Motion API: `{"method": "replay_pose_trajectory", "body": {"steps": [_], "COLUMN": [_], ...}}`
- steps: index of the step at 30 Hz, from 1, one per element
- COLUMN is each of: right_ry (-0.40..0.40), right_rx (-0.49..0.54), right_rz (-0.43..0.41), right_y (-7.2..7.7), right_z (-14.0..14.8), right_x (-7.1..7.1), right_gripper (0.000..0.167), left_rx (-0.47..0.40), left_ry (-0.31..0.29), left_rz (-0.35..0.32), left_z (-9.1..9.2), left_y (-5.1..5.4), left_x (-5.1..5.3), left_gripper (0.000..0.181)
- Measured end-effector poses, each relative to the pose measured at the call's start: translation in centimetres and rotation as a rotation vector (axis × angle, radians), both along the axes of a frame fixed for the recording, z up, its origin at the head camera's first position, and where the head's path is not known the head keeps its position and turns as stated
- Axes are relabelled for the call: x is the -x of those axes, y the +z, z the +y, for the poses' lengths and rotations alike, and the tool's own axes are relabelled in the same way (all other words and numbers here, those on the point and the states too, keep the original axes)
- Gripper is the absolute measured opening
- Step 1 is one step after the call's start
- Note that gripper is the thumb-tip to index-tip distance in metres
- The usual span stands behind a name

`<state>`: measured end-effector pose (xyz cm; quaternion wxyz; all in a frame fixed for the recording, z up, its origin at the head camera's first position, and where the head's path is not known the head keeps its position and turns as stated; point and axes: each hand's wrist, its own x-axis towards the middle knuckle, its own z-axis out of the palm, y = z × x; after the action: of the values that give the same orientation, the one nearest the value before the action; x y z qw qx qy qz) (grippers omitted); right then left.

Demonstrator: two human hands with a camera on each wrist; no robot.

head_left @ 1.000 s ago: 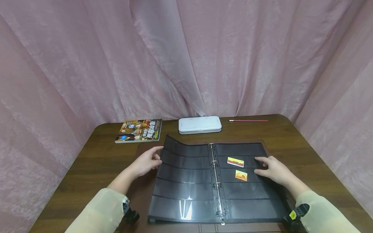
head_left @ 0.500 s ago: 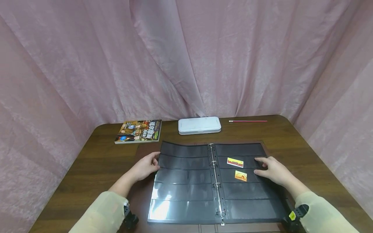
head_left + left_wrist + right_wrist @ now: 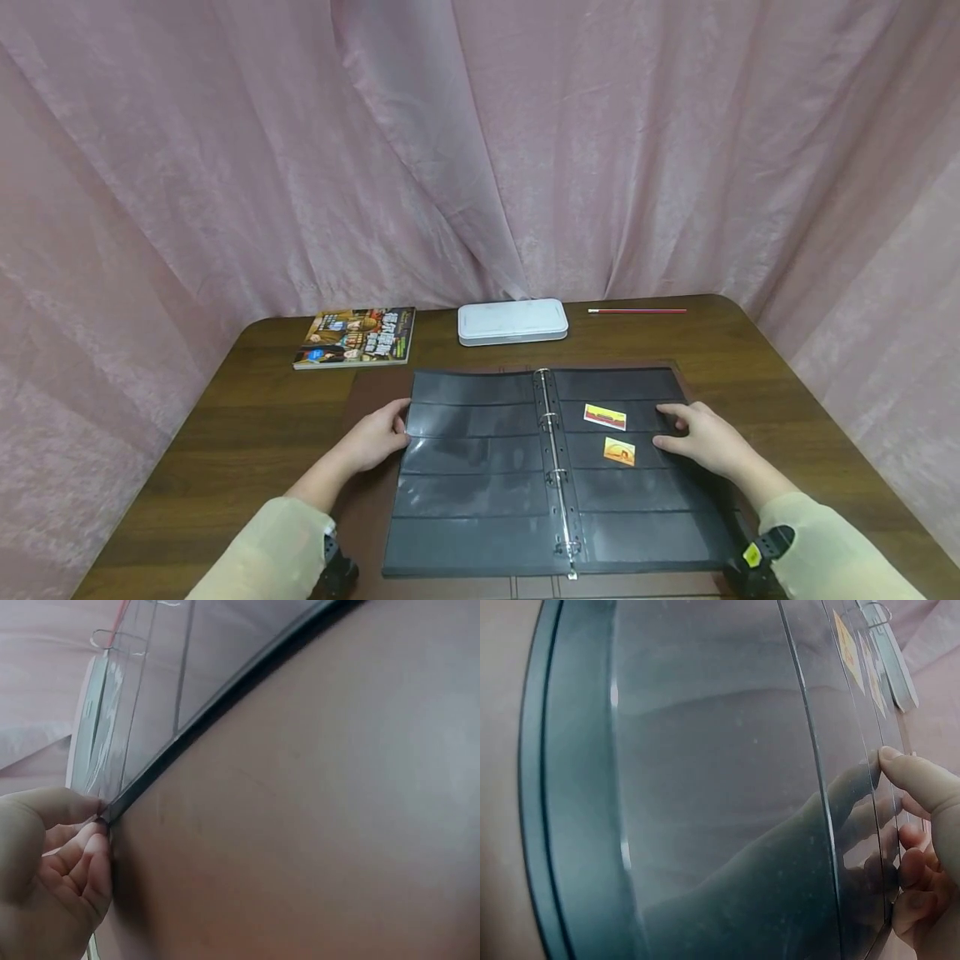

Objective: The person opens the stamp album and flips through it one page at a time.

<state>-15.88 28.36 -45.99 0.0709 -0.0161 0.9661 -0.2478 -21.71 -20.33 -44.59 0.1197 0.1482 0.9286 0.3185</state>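
Between the left hand (image 3: 375, 435) and the right hand (image 3: 708, 437), a ring binder (image 3: 562, 473) lies open

The left hand pinches the outer edge of the left page (image 3: 472, 479) between thumb and fingers. The right hand rests on the outer part of the right page (image 3: 645, 492), thumb and forefinger spread apart, the other fingers loosely curled, and has hold of nothing. Just inward of the right hand, a small orange card (image 3: 619, 452) and a small yellow and red card (image 3: 604, 417) lie on that page, near each other but apart. Midway between the hands run the metal rings (image 3: 550, 421). Brown material (image 3: 367, 508), mat or cover, I cannot tell, shows under the binder on the desk (image 3: 187, 467). Beyond the left hand lies a colourful book (image 3: 356, 337); beyond the gap between the hands, a white case (image 3: 513, 323); beyond the right hand, slightly inward, a red pencil (image 3: 641, 311). Farthest from both hands hangs a pink curtain (image 3: 480, 167).
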Motion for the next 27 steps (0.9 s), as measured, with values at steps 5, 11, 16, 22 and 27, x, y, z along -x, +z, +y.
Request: {"method": "replay_pose_trajectory", "body": {"steps": [5, 11, 16, 22, 27], "right_ry": [-0.003, -0.013, -0.01, -0.007, -0.008], "right_rx": [-0.005, -0.003, -0.007, -0.015, -0.009], "right_rz": [-0.002, -0.009, -0.002, 0.019, 0.038], "right_y": [0.2, 0.5, 0.6, 0.5, 0.5], "right_z": [0.0, 0.0, 0.2, 0.6, 1.2], "right_x": [-0.1, -0.1, -0.2, -0.4, -0.9], "right_gripper": [0.073, 0.075, 0.075, 0.073, 0.073], "left_rx": [0.044, 0.077, 0.099, 0.095, 0.077], "left_ry": [-0.009, -0.029, -0.039, -0.054, -0.056], "left_rz": [0.011, 0.048, 0.027, 0.032, 0.012], "left_z": [0.2, 0.2, 0.1, -0.1, -0.4], "left_y": [-0.3, -0.5, -0.9, -1.2, -1.5], "left_x": [0.0, 0.1, 0.2, 0.3, 0.3], "left_gripper": [0.061, 0.059, 0.054, 0.053, 0.053]}}
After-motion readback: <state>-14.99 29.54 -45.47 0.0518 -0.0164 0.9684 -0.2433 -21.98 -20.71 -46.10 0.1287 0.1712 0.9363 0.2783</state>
